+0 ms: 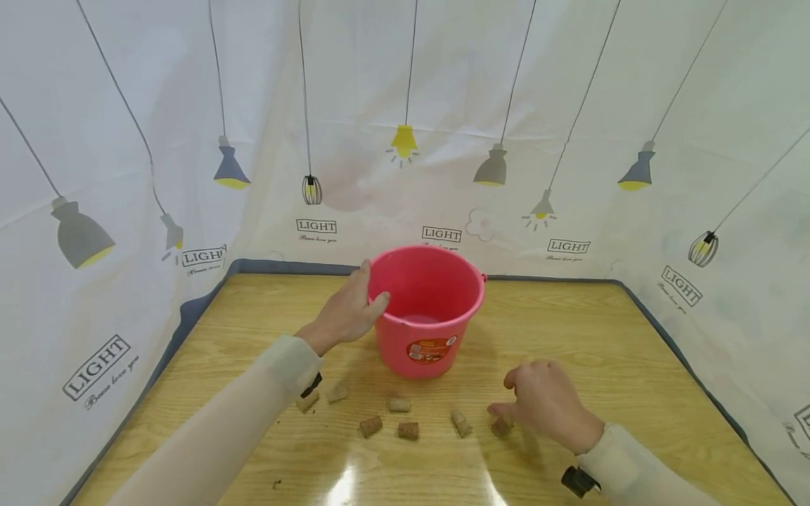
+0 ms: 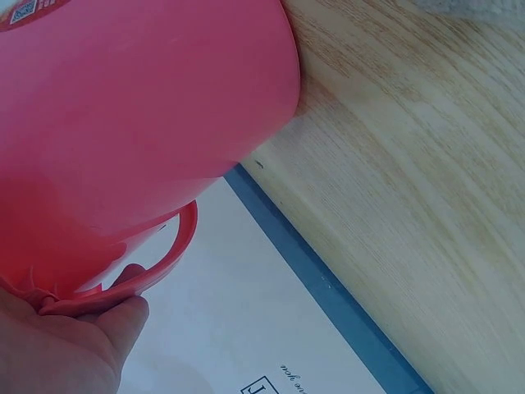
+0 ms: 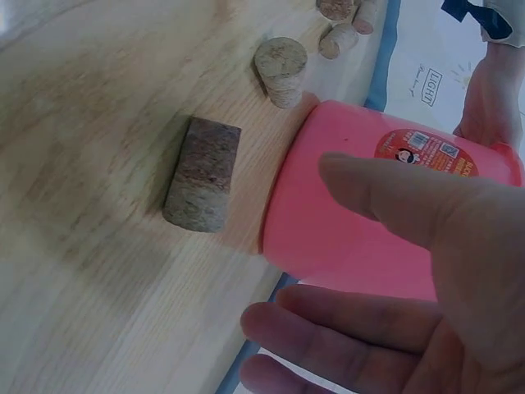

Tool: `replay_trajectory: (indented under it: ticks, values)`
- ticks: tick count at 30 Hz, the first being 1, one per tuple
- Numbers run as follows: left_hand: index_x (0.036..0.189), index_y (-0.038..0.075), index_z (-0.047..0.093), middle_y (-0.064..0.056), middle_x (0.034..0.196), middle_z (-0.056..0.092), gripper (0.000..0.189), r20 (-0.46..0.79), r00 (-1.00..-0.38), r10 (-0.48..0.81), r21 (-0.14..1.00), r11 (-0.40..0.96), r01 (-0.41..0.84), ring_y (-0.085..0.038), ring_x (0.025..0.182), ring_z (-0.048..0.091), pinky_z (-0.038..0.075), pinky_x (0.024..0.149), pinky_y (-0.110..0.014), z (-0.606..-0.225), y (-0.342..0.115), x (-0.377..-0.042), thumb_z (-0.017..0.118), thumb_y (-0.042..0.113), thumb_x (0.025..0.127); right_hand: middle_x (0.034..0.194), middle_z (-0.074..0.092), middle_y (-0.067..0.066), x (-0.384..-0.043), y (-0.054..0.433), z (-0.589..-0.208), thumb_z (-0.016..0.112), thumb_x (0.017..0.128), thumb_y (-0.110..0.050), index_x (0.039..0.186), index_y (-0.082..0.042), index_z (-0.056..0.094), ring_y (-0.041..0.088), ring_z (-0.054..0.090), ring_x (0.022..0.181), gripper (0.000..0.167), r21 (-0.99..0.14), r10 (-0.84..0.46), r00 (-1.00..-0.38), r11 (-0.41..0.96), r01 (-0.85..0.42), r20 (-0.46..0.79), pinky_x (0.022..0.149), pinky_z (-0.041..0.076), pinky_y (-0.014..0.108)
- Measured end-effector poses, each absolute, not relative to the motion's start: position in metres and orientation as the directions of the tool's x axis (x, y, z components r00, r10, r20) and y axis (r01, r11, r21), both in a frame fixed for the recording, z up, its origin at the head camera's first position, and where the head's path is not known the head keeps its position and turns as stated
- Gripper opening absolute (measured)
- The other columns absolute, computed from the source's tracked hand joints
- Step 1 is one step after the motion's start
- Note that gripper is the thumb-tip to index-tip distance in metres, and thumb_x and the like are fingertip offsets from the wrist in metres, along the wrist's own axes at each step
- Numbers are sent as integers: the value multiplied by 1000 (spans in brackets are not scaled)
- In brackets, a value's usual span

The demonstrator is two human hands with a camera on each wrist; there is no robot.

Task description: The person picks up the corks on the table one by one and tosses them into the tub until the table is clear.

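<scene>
The left hand (image 1: 344,309) grasps the pink bucket (image 1: 399,351) at the left side of its rim; in the left wrist view, thumb and finger pinch the edge close to the curved handle (image 2: 187,234), and the other fingers are hidden. The bucket stands on the counter (image 1: 557,337), near its back edge, and its inside bottom is seen only in part. The right hand (image 1: 549,404) is released, with its fingers apart, above the nearest cork (image 1: 502,428), which it covers partly in the head view. Six other corks (image 1: 408,431) lie to the left of it, in front of the bucket; the leftmost is partly behind the left sleeve (image 1: 234,414). The small print on the label (image 1: 432,348) is hard to read.
</scene>
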State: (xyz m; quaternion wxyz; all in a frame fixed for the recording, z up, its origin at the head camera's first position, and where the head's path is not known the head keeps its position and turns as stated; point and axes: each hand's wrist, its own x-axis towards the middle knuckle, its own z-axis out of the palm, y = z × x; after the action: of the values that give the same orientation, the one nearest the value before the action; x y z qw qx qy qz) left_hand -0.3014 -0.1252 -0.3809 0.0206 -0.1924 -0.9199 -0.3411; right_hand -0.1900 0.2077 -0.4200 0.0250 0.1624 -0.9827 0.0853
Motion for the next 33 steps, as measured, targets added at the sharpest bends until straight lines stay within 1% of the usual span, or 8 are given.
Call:
replay_trajectory:
  ticks: [6, 10, 14, 15, 18, 23, 26, 33]
  values:
    - [164, 4, 0, -17, 159, 31, 84, 174, -923, 344, 618, 691, 374, -32, 128, 49, 50, 102, -55, -381, -124, -301, 46, 41, 104, 73, 73, 2, -189, 206, -425, 88, 73, -52, 86, -7, 79, 13, 62, 62, 47, -147, -308, -951, 940, -308, 25, 80, 52, 51]
    - [164, 4, 1, -16, 156, 35, 84, 176, -922, 345, 618, 690, 376, -31, 125, 51, 51, 100, -54, -380, -124, -301, 47, 40, 104, 62, 66, -2, -187, 205, -426, 89, 72, -52, 77, -9, 75, 11, 55, 57, 45, -144, -314, -949, 939, -314, 21, 76, 51, 50]
    - [164, 4, 1, -17, 156, 35, 84, 174, -923, 344, 618, 692, 374, -32, 125, 50, 51, 100, -54, -379, -124, -300, 47, 40, 104, 47, 46, -10, -186, 204, -430, 88, 72, -51, 59, -17, 63, 9, 38, 50, 45, -143, -322, -947, 936, -321, 19, 72, 48, 49]
    - [164, 4, 1, -17, 157, 34, 84, 173, -923, 343, 618, 692, 373, -32, 126, 50, 51, 100, -55, -379, -124, -300, 47, 40, 104, 47, 44, -12, -185, 204, -431, 88, 72, -51, 58, -18, 61, 8, 36, 50, 46, -142, -322, -947, 936, -321, 19, 74, 48, 49]
    - [164, 5, 0, -17, 159, 32, 84, 166, -925, 340, 617, 696, 367, -33, 129, 49, 50, 101, -55, -379, -124, -300, 47, 41, 104, 44, 35, -14, -185, 203, -433, 88, 72, -51, 52, -21, 52, 8, 31, 50, 51, -149, -319, -948, 936, -318, 15, 69, 45, 44]
    - [165, 5, 0, -16, 162, 29, 84, 161, -928, 335, 619, 698, 360, -33, 131, 47, 50, 102, -56, -379, -125, -299, 47, 41, 104, 44, 23, -15, -185, 202, -434, 89, 72, -49, 47, -21, 41, 8, 23, 49, 61, -155, -326, -945, 933, -325, 23, 61, 34, 35]
    - [165, 6, 0, -16, 163, 28, 85, 160, -929, 334, 621, 698, 358, -33, 131, 48, 50, 102, -56, -379, -125, -299, 47, 41, 104, 44, 21, -15, -184, 201, -435, 89, 72, -47, 45, -21, 39, 8, 21, 48, 63, -147, -338, -941, 930, -338, 30, 59, 32, 33]
    - [164, 5, 0, -16, 163, 27, 85, 161, -927, 338, 620, 696, 361, -33, 133, 46, 48, 104, -57, -378, -125, -298, 47, 41, 104, 42, 24, -16, -184, 201, -437, 89, 72, -45, 43, -21, 43, 8, 25, 47, 59, -133, -349, -936, 927, -350, 33, 59, 34, 35]
